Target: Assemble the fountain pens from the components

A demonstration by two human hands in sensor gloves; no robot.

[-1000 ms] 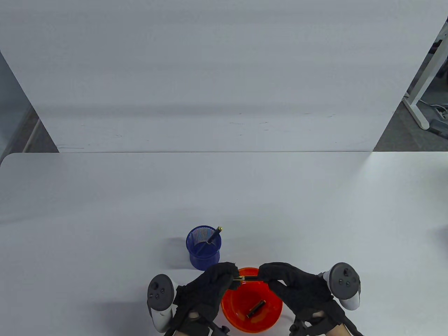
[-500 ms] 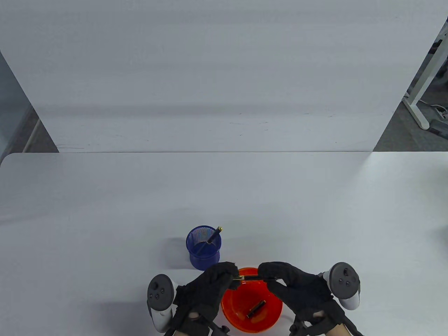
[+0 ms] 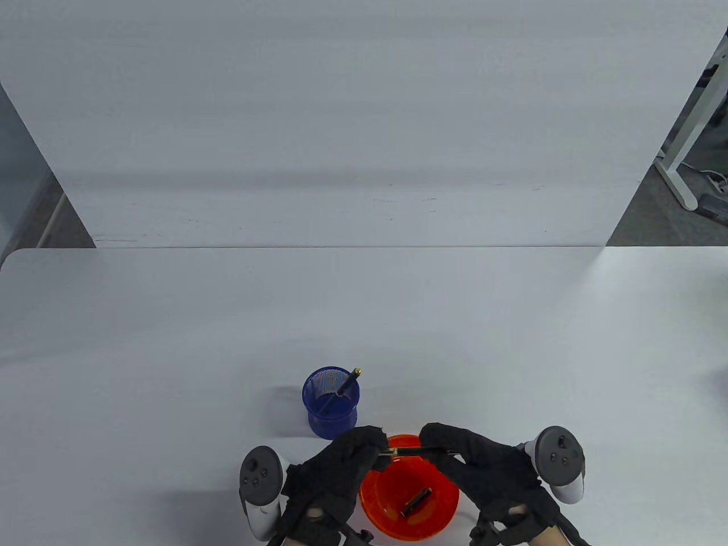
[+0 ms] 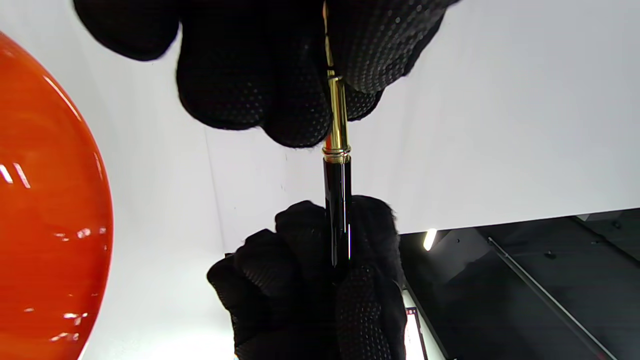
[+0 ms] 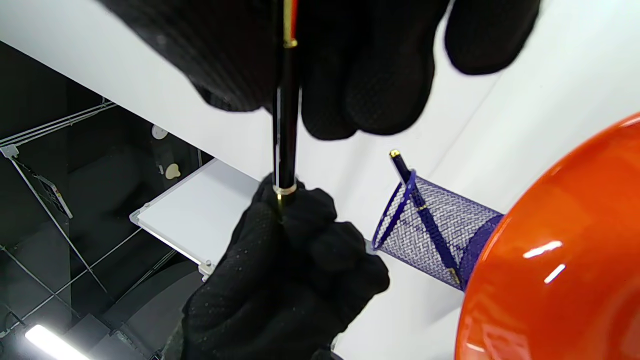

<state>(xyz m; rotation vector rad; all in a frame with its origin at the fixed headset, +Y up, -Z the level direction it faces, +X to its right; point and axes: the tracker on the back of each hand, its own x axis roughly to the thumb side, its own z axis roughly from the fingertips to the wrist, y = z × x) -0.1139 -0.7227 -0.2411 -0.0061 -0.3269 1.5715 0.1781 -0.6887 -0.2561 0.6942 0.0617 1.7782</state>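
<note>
Both hands low at the near table (image 3: 170, 318) edge, over the far rim of the orange bowl (image 3: 372, 500). Left hand (image 3: 341, 472) pinching the gold section (image 4: 337, 120) with curled fingertips; right hand (image 3: 483, 466) curled round the black barrel (image 4: 338, 210). Held level between them, above the bowl. A loose dark pen part (image 3: 417, 501) inside the bowl, seen only from the table view. From the right wrist view, a blue pen (image 5: 425, 210) leaning in the blue mesh cup (image 5: 440, 240).

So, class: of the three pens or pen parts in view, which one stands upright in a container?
The pen in the blue mesh cup; the others are hand-held or lying in the orange bowl.
</note>
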